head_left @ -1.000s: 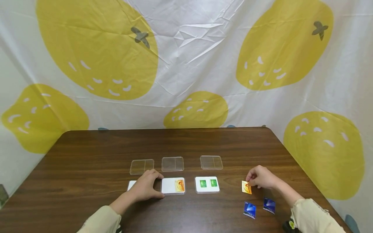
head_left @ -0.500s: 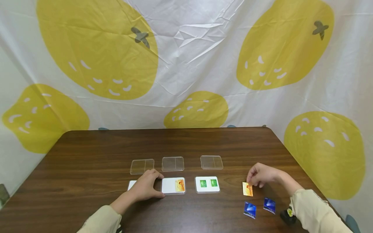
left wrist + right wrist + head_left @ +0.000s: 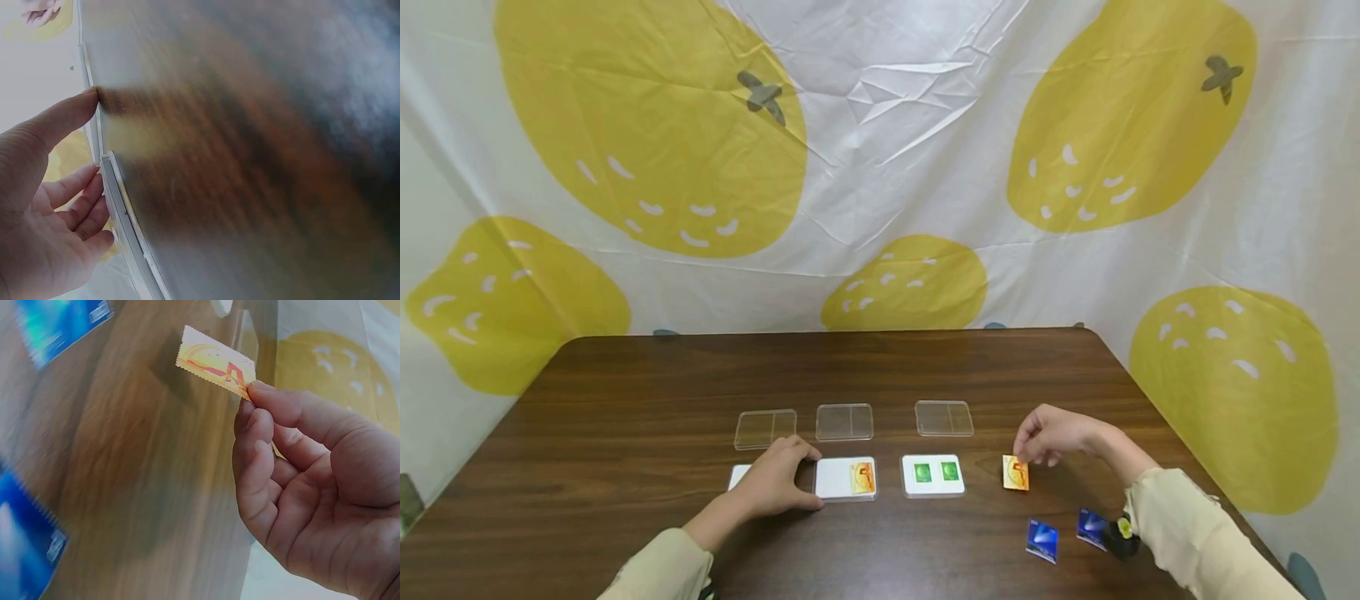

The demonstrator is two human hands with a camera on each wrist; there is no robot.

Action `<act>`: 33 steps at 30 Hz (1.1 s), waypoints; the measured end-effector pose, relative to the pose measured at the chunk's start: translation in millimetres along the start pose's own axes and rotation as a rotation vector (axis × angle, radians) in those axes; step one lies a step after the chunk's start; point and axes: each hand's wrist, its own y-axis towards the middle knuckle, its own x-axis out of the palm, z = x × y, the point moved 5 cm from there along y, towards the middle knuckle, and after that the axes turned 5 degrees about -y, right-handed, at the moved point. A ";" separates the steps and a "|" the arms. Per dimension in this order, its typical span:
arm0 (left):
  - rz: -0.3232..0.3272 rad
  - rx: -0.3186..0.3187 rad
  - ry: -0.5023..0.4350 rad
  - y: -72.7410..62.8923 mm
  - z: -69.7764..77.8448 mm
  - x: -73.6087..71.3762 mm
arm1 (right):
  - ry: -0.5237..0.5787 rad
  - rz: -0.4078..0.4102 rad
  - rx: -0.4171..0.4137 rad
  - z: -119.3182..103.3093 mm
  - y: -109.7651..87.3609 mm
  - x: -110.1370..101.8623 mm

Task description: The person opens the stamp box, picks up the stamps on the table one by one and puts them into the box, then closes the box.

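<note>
My right hand (image 3: 1056, 435) pinches an orange postage stamp (image 3: 1016, 473) by one edge, above the table. Its perforated edges show in the right wrist view, where thumb and fingertips meet at a corner of the stamp (image 3: 212, 362). My left hand (image 3: 778, 479) holds the left side of a clear case (image 3: 832, 481) with a white insert, thumb at the near corner and index finger at the far one. Another orange stamp (image 3: 863, 478) lies on the right half of that insert. To its right, a second case (image 3: 932, 477) bears two green stamps. A white insert (image 3: 738, 475) is partly hidden behind my left hand.
Two blue stamps, one nearer the middle (image 3: 1042, 541) and one by my right sleeve (image 3: 1091, 528), lie on the brown wooden table (image 3: 647, 392). Three clear lids, left (image 3: 765, 429), middle (image 3: 845, 422) and right (image 3: 943, 418), lie behind the cases. A lemon-patterned cloth (image 3: 917, 183) hangs beyond.
My right hand has moved left and a little farther from me, carrying the orange stamp toward the case with green stamps. The left hand keeps its place.
</note>
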 end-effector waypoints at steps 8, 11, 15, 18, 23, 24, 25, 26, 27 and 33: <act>0.005 -0.001 0.004 -1.5 -0.5 -0.2 | -0.015 -0.013 -0.043 -30.3 15.0 5.2; 0.006 -0.003 0.000 -2.1 -0.4 -0.6 | -0.014 -0.020 -0.064 -41.8 20.6 9.5; 0.004 -0.005 0.002 -2.2 -1.0 -0.5 | -0.012 -0.026 -0.085 -55.7 28.6 15.6; 0.004 -0.007 0.002 -2.1 -1.4 -0.4 | -0.004 -0.028 -0.104 -66.0 36.1 21.1; 0.006 -0.010 -0.005 -2.3 -1.0 -0.9 | 0.037 -0.028 -0.117 -81.8 52.7 33.1; 0.006 -0.010 -0.008 -2.2 -0.8 -0.9 | 0.049 -0.029 -0.121 -85.1 56.1 35.8; 0.006 -0.011 -0.008 -2.3 -0.8 -0.7 | 0.058 -0.031 -0.126 -88.7 59.6 38.8; 0.005 -0.012 -0.010 -2.2 -0.7 -0.7 | 0.065 -0.034 -0.133 -92.7 62.8 41.8; 0.005 -0.012 -0.010 -2.1 -0.7 -0.5 | 0.075 -0.035 -0.136 -96.9 65.6 44.9; 0.006 -0.014 -0.008 -0.3 -1.6 1.2 | 0.114 -0.050 -0.152 -119.3 79.4 63.8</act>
